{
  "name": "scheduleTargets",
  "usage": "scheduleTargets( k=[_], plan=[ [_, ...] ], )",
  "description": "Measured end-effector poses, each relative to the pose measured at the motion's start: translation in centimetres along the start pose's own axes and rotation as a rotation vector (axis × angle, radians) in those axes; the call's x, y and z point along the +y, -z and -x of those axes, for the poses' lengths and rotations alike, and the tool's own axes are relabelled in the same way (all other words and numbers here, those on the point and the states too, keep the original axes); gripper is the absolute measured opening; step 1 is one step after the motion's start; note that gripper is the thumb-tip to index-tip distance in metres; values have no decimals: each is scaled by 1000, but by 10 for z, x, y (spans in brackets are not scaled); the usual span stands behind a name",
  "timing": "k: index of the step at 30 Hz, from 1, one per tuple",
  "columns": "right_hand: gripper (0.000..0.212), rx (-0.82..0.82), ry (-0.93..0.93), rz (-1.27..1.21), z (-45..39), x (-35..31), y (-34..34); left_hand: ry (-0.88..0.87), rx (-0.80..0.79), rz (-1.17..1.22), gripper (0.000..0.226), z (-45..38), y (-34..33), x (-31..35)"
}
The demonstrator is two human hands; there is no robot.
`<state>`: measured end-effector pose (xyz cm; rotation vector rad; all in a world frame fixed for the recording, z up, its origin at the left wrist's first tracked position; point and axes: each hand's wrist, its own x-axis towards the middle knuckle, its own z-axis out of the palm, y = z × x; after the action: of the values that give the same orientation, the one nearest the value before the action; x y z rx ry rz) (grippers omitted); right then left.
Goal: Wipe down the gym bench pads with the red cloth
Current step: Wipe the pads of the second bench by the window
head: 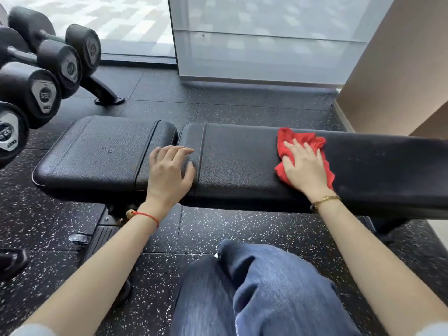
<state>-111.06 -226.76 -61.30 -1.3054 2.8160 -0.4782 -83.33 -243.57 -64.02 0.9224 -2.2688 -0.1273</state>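
Right hand (306, 169): flat, fingers spread, pressing crumpled red cloth (315, 141) (fuzzy) onto long pad (242, 163).
Left hand (169, 169): relaxed, empty, resting at seat pad (97, 151) gap; pebbled black leather.

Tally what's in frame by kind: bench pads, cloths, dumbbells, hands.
Black leather bench pads: 2 (short seat pad, long back pad)
Red cloth: 1
Black dumbbells on the rack: 4 ()
Hands: 2 (left hand, right hand)
Total: 9
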Motion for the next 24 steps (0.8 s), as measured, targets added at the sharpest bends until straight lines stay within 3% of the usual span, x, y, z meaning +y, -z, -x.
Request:
scheduleTargets(
  k=[6,13,16,19,24],
  plan=[
    [47,-55,275,-40,49,5,1,-12,-120,43,35,-16,-30,71],
    [47,37,-50,-40,9,44,14,-28,-179,-46,36,-13,-45,77],
    [48,33,-104,-17,-17,40,12,-13,-170,-82,35,-14,-46,82],
    [50,-21,-28,-12,-37,28,7,-8,-157,-98,34,-14,-48,84],
    [48,-128,283,-87,-55,-17,-6,-5,-153,-103,32,-17,-45,85]
  ],
)
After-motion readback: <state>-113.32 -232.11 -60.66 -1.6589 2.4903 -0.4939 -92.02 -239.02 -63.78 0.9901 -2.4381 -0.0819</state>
